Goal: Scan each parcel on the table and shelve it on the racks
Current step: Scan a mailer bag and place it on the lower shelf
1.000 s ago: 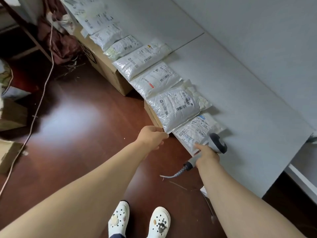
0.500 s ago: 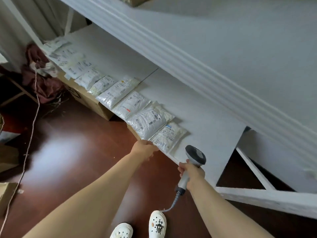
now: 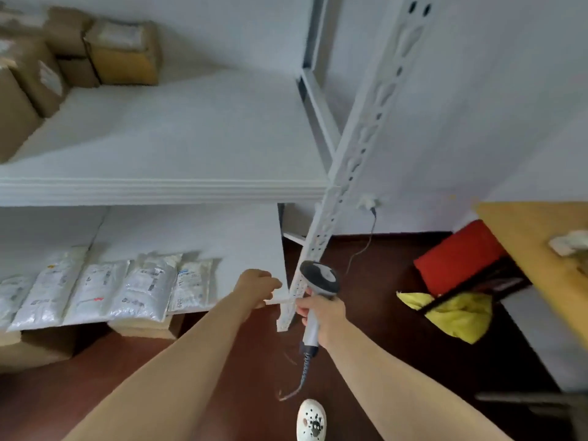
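Clasping the scanner (image 3: pixel 319 276) handle, the right grip (image 3: pixel 322 311) holds it upright; left grip (image 3: pixel 256 286) (fisted, empty) hangs beside the parcels (image 3: pixel 143 286).

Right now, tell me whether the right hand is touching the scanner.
Touching. In the head view the right hand grips the scanner by its handle, wrapped closely round it.

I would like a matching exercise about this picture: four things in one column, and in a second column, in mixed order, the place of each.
Things
1. scanner
2. white parcels
3. cardboard boxes
4. yellow cloth

Places
A. on the upper shelf
B. on the floor, by the red object
C. in the right hand
D. in a row on the lower shelf

Pairs: 1-C, 2-D, 3-A, 4-B.
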`<state>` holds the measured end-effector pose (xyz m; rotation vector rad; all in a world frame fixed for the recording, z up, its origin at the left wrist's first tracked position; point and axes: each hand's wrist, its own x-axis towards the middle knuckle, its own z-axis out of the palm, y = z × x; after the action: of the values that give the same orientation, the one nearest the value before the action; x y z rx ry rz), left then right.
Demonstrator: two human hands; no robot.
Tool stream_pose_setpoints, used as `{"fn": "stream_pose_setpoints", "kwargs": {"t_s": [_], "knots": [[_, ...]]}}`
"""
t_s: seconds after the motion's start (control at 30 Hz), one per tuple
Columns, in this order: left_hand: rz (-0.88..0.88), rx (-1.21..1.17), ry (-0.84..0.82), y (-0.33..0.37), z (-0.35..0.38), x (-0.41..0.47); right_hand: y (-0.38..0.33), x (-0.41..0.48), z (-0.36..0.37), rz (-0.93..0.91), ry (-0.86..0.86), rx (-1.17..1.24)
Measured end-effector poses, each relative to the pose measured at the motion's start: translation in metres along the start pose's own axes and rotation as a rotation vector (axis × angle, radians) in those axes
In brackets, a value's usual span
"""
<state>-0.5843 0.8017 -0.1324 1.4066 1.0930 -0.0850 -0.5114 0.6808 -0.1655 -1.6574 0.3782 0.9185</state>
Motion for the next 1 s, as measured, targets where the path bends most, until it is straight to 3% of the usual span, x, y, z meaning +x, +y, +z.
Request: {"fn": "stream_pose_setpoints", "kwargs": {"t_s": [0.23, 0.63, 0.8, 1.0], "knots": [[0.162, 0.231, -0.288, 0.046, 0.131, -0.034, -0.015, -0.037, -0.151, -0.010, 0.127, 0.460], [0.257, 0.435, -0.586, 0.074, 0.433, -0.122, 0.014, -0.074, -0.463, -0.085, 0.399, 0.849], [0.317, 0.526, -0.657, 0.076, 0.547, -0.149, 0.023, -0.080, -0.577, -0.113, 0.451, 0.956], [0.519, 0.731, -0.603, 0.099, 0.632, -0.144, 0.009, -0.067, -0.661, -0.154, 0.504, 1.043]]}}
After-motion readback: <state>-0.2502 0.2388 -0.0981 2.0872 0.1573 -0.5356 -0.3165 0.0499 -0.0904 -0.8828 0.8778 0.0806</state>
